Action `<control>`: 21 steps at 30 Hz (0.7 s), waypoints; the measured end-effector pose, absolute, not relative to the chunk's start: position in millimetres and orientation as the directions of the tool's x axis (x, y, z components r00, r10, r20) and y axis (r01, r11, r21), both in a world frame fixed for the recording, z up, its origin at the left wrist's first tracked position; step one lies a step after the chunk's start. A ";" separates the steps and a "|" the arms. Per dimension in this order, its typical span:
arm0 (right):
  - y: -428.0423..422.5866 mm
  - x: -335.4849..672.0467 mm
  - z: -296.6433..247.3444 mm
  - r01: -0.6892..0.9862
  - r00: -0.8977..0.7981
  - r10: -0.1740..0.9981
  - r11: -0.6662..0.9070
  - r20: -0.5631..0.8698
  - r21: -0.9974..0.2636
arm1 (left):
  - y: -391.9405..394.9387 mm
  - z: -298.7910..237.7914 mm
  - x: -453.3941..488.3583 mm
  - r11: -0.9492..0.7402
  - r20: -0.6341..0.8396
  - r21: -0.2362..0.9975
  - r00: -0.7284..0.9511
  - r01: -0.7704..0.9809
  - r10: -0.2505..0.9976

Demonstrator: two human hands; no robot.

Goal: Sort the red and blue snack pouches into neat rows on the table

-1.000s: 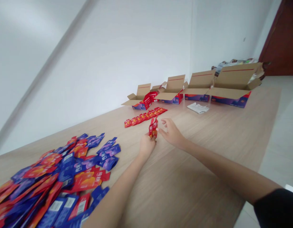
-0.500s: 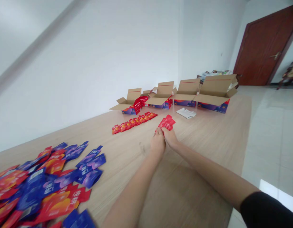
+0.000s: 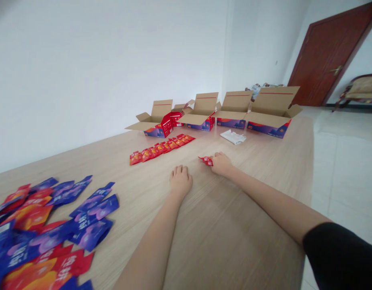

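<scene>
My right hand [image 3: 222, 164] is closed around red packets [image 3: 206, 161] with white lettering, low over the tabletop. Their ends stick out to the left of the fingers; how many are in the grip cannot be made out. To its left, my left hand [image 3: 181, 180] rests palm down on the table, fingers slightly apart and bent, with no packet showing in it. Beyond both hands, an overlapping row of red and orange packets [image 3: 160, 149] lies flat. A loose heap of blue packets [image 3: 94, 215] and red packets [image 3: 68, 268] spreads over the near left.
Several open cardboard boxes [image 3: 231, 122] with raised flaps stand along the back of the wooden table [image 3: 234, 241]. A white crumpled sheet or bag [image 3: 233, 137] lies before them. The table's right edge borders a tiled floor [image 3: 339, 161], with a brown door [image 3: 321, 56] beyond.
My hands, together on the red packets before, are now apart. The left has let go and moved left onto the table; the right keeps the packets, now turned and lower.
</scene>
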State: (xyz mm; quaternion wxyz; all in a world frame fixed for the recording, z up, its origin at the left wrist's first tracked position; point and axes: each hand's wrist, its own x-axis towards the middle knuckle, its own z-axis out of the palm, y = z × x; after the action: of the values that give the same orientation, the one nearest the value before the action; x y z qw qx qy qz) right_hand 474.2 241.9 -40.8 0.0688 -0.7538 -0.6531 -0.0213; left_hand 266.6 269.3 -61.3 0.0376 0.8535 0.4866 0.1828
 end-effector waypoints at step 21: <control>475.7 502.9 14.0 0.935 0.355 0.922 -0.347 0.152 -0.078 | 273.2 -68.7 266.4 -0.475 0.182 0.227 0.442 0.850 0.878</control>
State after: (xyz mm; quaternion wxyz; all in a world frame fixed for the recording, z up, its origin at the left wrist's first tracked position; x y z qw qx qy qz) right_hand 502.9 475.7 14.0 0.0753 -0.8197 -0.5664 -0.0404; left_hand 266.4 273.2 -68.7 0.0510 0.8476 0.5098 0.1379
